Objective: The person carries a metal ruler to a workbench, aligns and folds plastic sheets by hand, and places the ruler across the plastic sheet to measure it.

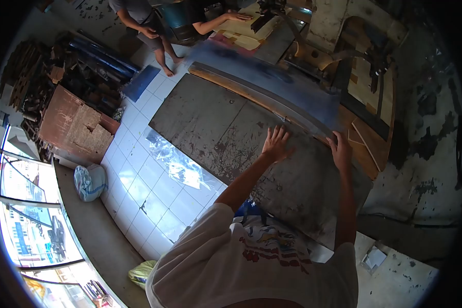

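Note:
My left hand (276, 146) lies with spread fingers on a dark, scuffed board-like tabletop (205, 115), below a long grey bar with a wooden edge (262, 91). My right hand (341, 152) is at the right end of that bar, thumb and fingers apart, fingertips at its edge. I cannot see anything held in either hand. Behind the bar stretches a blue-grey, blurred surface (292, 87), part of a larger machine.
Across the machine, another person's hand (238, 16) rests on yellowish sheets (246, 28); a second person stands barefoot at the upper left. Scrap wood (28, 77), a brown panel (74, 120) and a white sack (91, 182) line the left side. White floor tiles (133, 169) run beside the tabletop.

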The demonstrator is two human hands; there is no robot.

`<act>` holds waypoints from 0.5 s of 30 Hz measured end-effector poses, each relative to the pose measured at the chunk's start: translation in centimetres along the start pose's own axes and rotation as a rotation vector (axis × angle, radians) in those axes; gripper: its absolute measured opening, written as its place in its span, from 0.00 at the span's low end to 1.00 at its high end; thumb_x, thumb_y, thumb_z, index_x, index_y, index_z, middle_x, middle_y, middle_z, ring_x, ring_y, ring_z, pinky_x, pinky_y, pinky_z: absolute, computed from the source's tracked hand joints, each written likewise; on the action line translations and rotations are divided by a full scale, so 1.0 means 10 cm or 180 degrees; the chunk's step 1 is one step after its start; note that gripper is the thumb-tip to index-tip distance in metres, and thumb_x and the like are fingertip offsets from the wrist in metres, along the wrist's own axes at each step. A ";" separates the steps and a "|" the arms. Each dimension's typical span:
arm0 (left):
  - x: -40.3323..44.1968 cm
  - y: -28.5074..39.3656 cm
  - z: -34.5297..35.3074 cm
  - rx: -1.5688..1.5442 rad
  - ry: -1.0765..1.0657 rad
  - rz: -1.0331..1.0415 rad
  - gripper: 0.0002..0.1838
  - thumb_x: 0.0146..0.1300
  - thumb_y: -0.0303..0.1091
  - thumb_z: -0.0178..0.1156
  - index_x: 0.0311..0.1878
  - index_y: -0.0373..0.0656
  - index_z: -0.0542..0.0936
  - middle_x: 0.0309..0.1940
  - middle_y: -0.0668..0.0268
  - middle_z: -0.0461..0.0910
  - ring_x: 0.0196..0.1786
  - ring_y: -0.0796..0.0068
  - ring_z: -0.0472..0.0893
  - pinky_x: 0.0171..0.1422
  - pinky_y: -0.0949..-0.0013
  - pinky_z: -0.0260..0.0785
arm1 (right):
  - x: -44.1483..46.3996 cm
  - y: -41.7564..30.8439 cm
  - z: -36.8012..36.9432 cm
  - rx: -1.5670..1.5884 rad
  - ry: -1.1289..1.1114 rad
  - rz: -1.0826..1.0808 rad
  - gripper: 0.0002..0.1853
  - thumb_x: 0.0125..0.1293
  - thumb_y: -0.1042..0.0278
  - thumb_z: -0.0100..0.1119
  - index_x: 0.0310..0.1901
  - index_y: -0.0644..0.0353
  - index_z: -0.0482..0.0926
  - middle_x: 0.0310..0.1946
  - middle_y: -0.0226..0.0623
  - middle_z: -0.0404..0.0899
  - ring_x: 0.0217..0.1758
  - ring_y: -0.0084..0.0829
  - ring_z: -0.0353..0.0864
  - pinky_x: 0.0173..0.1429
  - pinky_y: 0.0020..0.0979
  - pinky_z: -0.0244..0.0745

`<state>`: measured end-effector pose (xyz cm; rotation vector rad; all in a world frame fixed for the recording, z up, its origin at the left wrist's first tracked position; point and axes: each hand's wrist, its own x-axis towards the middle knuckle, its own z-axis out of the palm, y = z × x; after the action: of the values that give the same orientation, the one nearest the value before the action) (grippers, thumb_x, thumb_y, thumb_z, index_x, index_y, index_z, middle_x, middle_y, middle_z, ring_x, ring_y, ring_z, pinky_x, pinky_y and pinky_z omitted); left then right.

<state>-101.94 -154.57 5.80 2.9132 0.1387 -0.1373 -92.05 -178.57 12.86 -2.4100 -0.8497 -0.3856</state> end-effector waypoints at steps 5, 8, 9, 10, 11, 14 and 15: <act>0.10 -0.02 0.06 -0.0105 0.0572 0.0387 0.39 0.64 0.64 0.45 0.73 0.55 0.56 0.76 0.61 0.43 0.78 0.60 0.43 0.79 0.46 0.32 | 0.68 -0.60 0.20 -0.0026 0.0297 -0.0421 0.18 0.64 0.57 0.61 0.49 0.59 0.76 0.39 0.41 0.79 0.41 0.43 0.81 0.41 0.38 0.75; 0.14 -0.01 0.04 -0.0173 0.0595 0.0408 0.38 0.64 0.64 0.45 0.74 0.56 0.55 0.76 0.62 0.43 0.78 0.61 0.42 0.79 0.46 0.32 | 1.14 -1.09 0.39 -0.0139 0.0248 -0.0451 0.19 0.65 0.54 0.60 0.49 0.59 0.77 0.40 0.40 0.80 0.42 0.42 0.81 0.43 0.38 0.76; 0.13 -0.01 0.06 -0.0202 0.0576 0.0382 0.38 0.64 0.64 0.45 0.74 0.56 0.55 0.76 0.63 0.43 0.78 0.61 0.42 0.79 0.46 0.32 | 1.28 -1.27 0.45 -0.0119 0.0257 -0.0443 0.19 0.65 0.52 0.59 0.49 0.58 0.77 0.40 0.40 0.80 0.43 0.42 0.81 0.43 0.38 0.77; 0.12 -0.01 0.09 -0.0220 0.0540 0.0387 0.39 0.64 0.64 0.45 0.73 0.55 0.56 0.77 0.63 0.43 0.78 0.61 0.42 0.79 0.46 0.32 | 1.39 -1.45 0.50 -0.0190 0.0255 -0.0420 0.19 0.65 0.52 0.59 0.49 0.58 0.77 0.41 0.39 0.80 0.43 0.41 0.81 0.43 0.38 0.77; 0.13 -0.03 0.11 -0.0239 0.0517 0.0387 0.39 0.64 0.64 0.46 0.73 0.54 0.57 0.77 0.63 0.43 0.78 0.61 0.42 0.79 0.46 0.32 | 1.50 -1.60 0.57 -0.0263 0.0258 -0.0410 0.19 0.65 0.51 0.58 0.48 0.58 0.78 0.41 0.38 0.80 0.44 0.40 0.81 0.43 0.38 0.77; 0.13 -0.08 0.05 0.0012 0.0188 0.0393 0.41 0.63 0.64 0.46 0.74 0.52 0.56 0.77 0.62 0.44 0.78 0.62 0.42 0.79 0.47 0.32 | 1.72 -1.89 0.81 -0.0413 0.0399 -0.0582 0.20 0.64 0.49 0.58 0.48 0.57 0.77 0.41 0.37 0.81 0.44 0.38 0.82 0.43 0.37 0.78; 0.11 -0.08 0.04 0.0140 0.0028 0.0405 0.41 0.63 0.64 0.46 0.74 0.52 0.55 0.76 0.62 0.45 0.79 0.62 0.41 0.79 0.47 0.31 | 1.73 -2.00 0.83 -0.0322 0.0338 -0.0523 0.20 0.64 0.49 0.59 0.49 0.57 0.77 0.42 0.38 0.81 0.45 0.39 0.81 0.45 0.38 0.77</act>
<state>-100.97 -153.79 5.17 2.9560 -0.0488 -0.1079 -91.09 -152.32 21.65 -2.3938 -1.0050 -0.6277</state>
